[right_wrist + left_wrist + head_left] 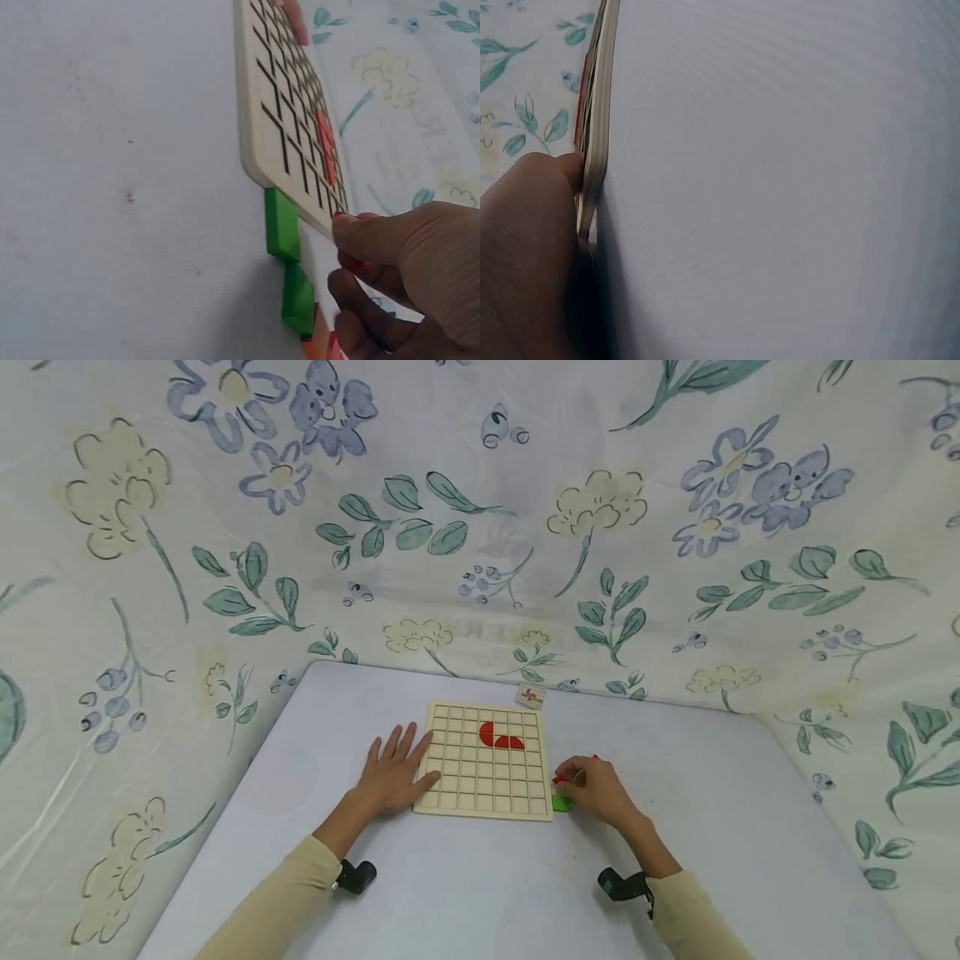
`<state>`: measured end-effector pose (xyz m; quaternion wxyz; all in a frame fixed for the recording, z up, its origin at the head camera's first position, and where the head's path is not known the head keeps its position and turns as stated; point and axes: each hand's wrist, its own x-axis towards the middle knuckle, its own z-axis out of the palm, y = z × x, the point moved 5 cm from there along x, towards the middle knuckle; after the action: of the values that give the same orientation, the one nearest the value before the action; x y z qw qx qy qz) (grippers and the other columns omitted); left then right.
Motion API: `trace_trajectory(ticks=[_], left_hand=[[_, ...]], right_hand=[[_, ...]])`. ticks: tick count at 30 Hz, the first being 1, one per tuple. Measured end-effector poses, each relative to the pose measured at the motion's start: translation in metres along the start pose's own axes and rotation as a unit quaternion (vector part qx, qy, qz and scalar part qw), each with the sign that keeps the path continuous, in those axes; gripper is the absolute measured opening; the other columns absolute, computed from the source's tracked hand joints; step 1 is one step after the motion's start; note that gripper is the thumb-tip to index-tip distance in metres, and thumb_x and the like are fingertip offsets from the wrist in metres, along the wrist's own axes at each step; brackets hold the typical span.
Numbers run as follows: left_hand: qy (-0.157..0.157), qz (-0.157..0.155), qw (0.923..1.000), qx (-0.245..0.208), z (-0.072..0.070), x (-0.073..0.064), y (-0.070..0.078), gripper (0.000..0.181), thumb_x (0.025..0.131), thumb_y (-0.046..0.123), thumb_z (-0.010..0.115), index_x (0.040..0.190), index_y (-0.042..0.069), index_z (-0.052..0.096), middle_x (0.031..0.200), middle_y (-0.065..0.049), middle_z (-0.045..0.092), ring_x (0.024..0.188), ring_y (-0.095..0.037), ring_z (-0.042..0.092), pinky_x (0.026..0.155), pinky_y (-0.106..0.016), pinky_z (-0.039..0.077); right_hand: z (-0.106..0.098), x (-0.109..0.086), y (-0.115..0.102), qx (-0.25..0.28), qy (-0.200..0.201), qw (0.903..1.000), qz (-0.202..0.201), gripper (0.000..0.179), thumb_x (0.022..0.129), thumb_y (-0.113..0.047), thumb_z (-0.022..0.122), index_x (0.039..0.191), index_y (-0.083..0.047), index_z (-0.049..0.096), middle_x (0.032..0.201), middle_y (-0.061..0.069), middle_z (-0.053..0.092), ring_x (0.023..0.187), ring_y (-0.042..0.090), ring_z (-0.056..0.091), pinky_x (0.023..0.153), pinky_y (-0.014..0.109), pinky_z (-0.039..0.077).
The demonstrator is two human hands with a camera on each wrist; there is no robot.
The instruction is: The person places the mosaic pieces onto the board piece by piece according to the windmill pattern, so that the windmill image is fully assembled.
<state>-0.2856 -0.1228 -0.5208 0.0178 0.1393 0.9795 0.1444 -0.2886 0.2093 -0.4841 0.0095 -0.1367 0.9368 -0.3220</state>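
Observation:
A wooden grid board (472, 777) lies flat on the table, with several red curved pieces (491, 737) set in its upper middle cells. My left hand (393, 777) rests with spread fingers on the board's left edge, the thumb over its lower corner cells. Just off the board's right edge, my right hand (596, 789) pinches a small red piece (559, 778) between thumb and fingertips. The right wrist view shows that hand (420, 262) too, the red piece mostly hidden by the fingers. Below it two green pieces (282, 225) lie against the board's corner.
An orange piece (316, 334) lies beside the green ones, partly hidden by the right hand. A small picture card (531, 696) with a red pattern lies beyond the board's top right corner. Flower-printed sheeting (495, 568) rises behind the white table (480, 885).

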Motion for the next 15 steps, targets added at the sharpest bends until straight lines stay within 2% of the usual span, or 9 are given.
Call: trace_trajectory(ticks=[4,7,11,15], left_hand=[[-0.001,-0.007,1.0000,0.002,-0.001,0.001,-0.001,0.079,0.098,0.058,0.043,0.158,0.013,0.021,0.162,-0.020,0.009,0.147,-0.041,0.003,0.113,-0.062,0.002],[0.000,-0.006,1.0000,0.005,-0.002,0.002,-0.001,0.079,0.098,0.059,0.042,0.158,0.013,0.021,0.162,-0.020,0.009,0.147,-0.041,0.003,0.113,-0.062,0.002],[-0.001,-0.006,1.0000,0.001,-0.002,0.001,-0.001,0.079,0.098,0.058,0.043,0.158,0.012,0.022,0.162,-0.020,0.009,0.147,-0.041,0.002,0.113,-0.062,0.002],[-0.003,-0.006,1.0000,0.000,-0.001,0.000,0.000,0.079,0.098,0.058,0.043,0.158,0.012,0.022,0.162,-0.020,0.009,0.147,-0.041,0.002,0.113,-0.062,0.003]], right_hand=[[-0.006,0.003,-0.003,0.020,0.045,0.9983,-0.031,0.018,0.085,0.001,0.075,0.101,-0.007,0.071,0.093,0.001,0.068,0.080,0.015,0.063,0.072,0.032,0.055],[-0.007,0.005,-0.005,0.037,0.069,0.9956,-0.051,0.021,0.084,0.003,0.075,0.102,-0.006,0.071,0.094,0.003,0.069,0.081,0.016,0.065,0.073,0.031,0.056],[-0.006,0.009,-0.007,0.059,0.081,0.9931,-0.060,0.023,0.082,0.006,0.075,0.103,-0.003,0.071,0.092,0.004,0.069,0.080,0.015,0.066,0.071,0.028,0.056],[-0.002,0.012,-0.012,0.070,0.077,0.9930,-0.056,0.020,0.082,0.006,0.074,0.099,-0.004,0.073,0.090,0.003,0.070,0.077,0.014,0.065,0.070,0.028,0.056]])
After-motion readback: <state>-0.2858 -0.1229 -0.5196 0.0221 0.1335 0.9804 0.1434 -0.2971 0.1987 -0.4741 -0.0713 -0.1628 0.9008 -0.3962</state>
